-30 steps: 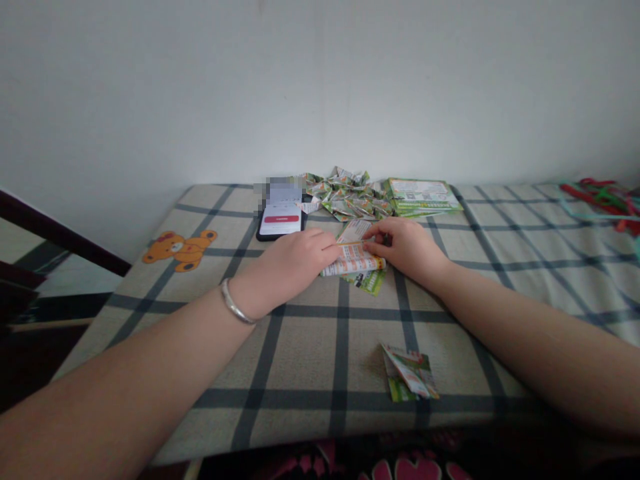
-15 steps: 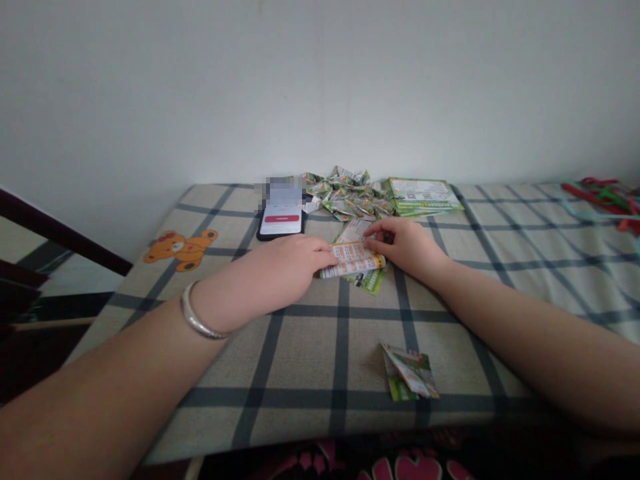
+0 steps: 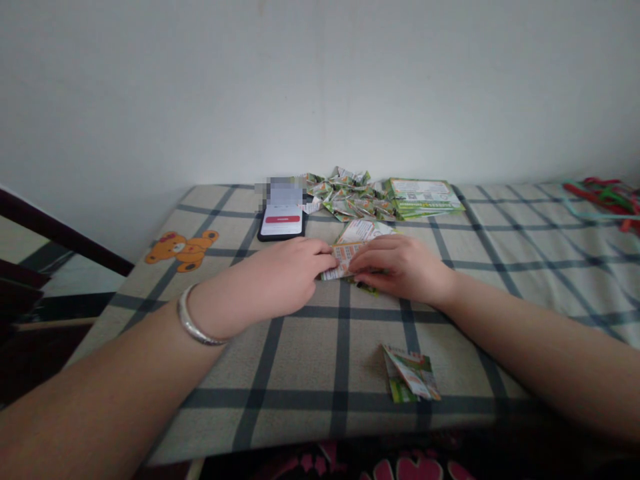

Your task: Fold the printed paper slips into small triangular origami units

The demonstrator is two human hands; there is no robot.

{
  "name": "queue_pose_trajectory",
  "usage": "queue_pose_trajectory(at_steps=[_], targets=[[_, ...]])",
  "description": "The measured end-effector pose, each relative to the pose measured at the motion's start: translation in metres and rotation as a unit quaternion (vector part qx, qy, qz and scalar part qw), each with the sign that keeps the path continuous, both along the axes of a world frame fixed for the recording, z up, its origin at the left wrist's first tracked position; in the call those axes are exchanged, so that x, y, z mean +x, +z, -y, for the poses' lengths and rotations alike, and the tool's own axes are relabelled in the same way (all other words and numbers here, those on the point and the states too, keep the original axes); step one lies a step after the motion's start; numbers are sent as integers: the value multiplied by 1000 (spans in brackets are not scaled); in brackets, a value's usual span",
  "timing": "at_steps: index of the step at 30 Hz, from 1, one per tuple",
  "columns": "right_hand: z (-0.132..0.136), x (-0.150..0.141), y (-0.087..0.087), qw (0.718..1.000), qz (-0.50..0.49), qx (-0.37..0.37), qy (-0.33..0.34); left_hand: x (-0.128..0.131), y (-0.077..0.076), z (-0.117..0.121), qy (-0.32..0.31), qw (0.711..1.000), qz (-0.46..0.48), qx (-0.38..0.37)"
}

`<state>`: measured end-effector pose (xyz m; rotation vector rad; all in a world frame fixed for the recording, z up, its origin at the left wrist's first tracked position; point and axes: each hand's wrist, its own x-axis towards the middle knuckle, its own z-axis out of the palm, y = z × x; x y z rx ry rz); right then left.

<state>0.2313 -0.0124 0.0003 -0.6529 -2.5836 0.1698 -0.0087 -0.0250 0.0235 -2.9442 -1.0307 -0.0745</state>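
Observation:
A partly folded printed paper (image 3: 345, 257), white, green and orange, lies on the checked cloth between my hands. My left hand (image 3: 295, 270), with a silver bangle at its wrist, presses its closed fingertips on the paper's left end. My right hand (image 3: 405, 263) reaches over the right part with fingers curled and the thumb at the near edge, gripping the fold. Much of the paper's right side is hidden under that hand. Nearer to me, a small folded paper piece (image 3: 411, 375) rests by itself on the cloth.
A phone (image 3: 281, 223) with a lit screen lies behind my left hand. Several folded paper pieces (image 3: 350, 193) are heaped beside it, by a stack of flat leaflets (image 3: 425, 197) against the wall. Red and green items (image 3: 607, 197) sit far right. A bear picture (image 3: 183, 250) is at left.
My right hand has moved left and toward me, from the paper's upper right onto its near fold. My left hand has stayed almost in place.

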Motion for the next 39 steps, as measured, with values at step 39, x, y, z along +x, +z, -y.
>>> queue_pose_trajectory(at_steps=[39], targets=[[11, -9, 3, 976, 171, 130, 15, 0, 4, 6, -16, 999, -26, 11]])
